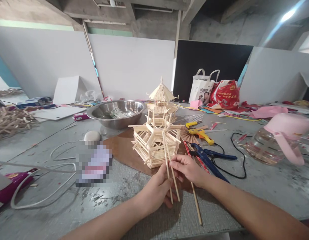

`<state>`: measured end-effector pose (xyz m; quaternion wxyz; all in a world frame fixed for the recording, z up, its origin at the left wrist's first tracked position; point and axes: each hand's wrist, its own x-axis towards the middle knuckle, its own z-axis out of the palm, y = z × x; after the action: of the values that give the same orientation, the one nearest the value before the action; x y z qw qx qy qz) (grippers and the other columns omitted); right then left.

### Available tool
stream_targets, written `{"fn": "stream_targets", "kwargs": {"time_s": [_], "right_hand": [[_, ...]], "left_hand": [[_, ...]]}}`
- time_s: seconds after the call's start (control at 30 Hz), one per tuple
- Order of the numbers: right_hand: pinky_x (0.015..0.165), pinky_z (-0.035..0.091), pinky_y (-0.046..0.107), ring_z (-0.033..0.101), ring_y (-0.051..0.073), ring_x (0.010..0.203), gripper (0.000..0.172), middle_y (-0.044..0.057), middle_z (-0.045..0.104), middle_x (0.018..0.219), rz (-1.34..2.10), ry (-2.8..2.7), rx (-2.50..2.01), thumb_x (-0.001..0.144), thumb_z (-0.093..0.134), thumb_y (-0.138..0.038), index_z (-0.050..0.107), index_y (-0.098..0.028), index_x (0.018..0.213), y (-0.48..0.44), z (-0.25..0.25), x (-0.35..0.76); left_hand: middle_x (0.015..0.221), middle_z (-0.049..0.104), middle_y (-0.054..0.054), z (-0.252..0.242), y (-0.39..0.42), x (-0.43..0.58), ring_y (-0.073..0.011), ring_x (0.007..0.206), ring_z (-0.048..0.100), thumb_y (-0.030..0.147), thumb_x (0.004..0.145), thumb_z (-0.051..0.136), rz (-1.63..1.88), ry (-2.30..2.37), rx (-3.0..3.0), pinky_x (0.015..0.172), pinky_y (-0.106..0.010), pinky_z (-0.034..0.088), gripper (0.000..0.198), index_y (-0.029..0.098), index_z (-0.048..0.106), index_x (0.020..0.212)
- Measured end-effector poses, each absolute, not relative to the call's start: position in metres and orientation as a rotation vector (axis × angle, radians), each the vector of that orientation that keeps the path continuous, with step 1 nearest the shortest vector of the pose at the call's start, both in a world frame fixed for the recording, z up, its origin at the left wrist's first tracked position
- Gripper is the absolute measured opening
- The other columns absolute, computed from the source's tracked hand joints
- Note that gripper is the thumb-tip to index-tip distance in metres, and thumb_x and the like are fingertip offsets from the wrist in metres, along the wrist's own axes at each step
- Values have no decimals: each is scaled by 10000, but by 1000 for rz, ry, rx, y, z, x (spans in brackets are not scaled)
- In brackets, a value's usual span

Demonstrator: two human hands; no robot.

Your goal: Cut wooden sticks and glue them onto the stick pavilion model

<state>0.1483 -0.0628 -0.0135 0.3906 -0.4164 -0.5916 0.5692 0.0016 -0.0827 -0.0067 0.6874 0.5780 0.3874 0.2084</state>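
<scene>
Two thin wooden sticks [175, 182] stand slanted side by side in front of a pagoda model [157, 140] built of pale sticks. My left hand [158, 185] is closed around their lower part, thumb against one stick. The fingers of my right hand [186, 168] pinch the sticks a little higher up. The upper ends of the sticks overlap the model's front, and I cannot tell whether they touch it. Another wooden stick [197, 206] lies on the table below my right wrist. The model rests on a brown board [123, 150].
Blue-handled cutters [214, 165] and a yellow glue gun [203, 135] with a black cord lie right of the model. A pink-lidded bottle [264, 146] stands farther right. A steel basin [116, 115] is behind left. A white cable [44, 205] loops across the left side.
</scene>
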Motion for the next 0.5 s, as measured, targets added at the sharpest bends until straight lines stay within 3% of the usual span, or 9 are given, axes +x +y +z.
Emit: {"fn": "stream_targets", "kwargs": {"time_s": [0.5], "right_hand": [[339,337,170,427,47,338,281,-65,481,464,1481,-1454,-1066,712,538,-429,518,-149,706,-62,-17,148]], "left_hand": [[735,588,-25,-9,-80,1,-120,590,587,303,806,400,458,830,1284,459,-192,446,330,207,332,1114]]}}
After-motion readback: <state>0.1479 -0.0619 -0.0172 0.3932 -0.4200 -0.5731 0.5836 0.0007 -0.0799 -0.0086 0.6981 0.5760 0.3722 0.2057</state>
